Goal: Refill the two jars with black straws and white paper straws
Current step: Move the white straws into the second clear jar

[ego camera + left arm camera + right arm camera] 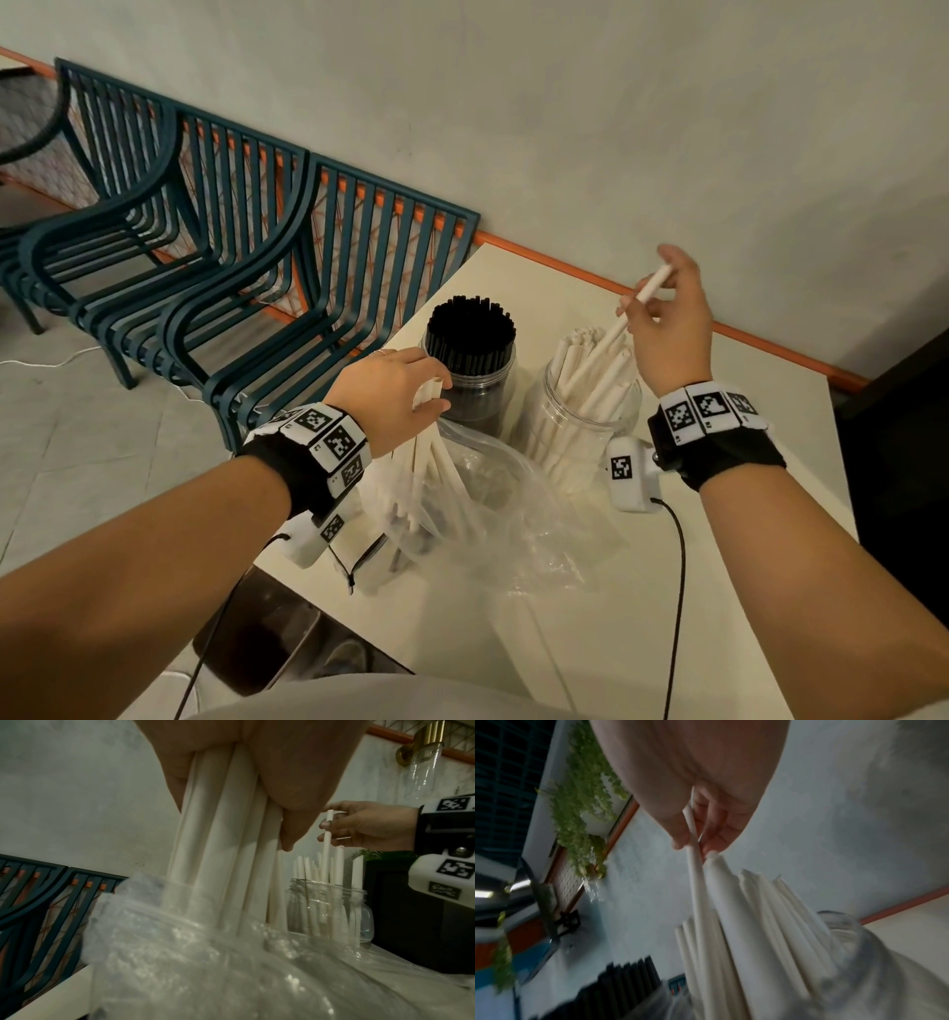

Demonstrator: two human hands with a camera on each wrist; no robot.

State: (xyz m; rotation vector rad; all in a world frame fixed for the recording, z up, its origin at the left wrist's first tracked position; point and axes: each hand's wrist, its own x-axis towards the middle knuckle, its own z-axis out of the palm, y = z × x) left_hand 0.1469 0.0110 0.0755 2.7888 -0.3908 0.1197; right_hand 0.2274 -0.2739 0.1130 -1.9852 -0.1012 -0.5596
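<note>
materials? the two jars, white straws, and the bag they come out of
Jars: clear and glossy with a threaded neck; glass or hard plastic, cannot tell which. White straws: matte, opaque, no shine, consistent with paper. Bag: thin transparent plastic film, crinkled with scattered glints. Black straws: dark and smooth, probably plastic.

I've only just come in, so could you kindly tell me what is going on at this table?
A person is refilling straw jars. The right hand pinches a single white paper straw over the clear jar of white paper straws. The left hand grips a bunch of white paper straws standing in a clear plastic bag. Beside it, the jar of black straws looks packed full.
</note>
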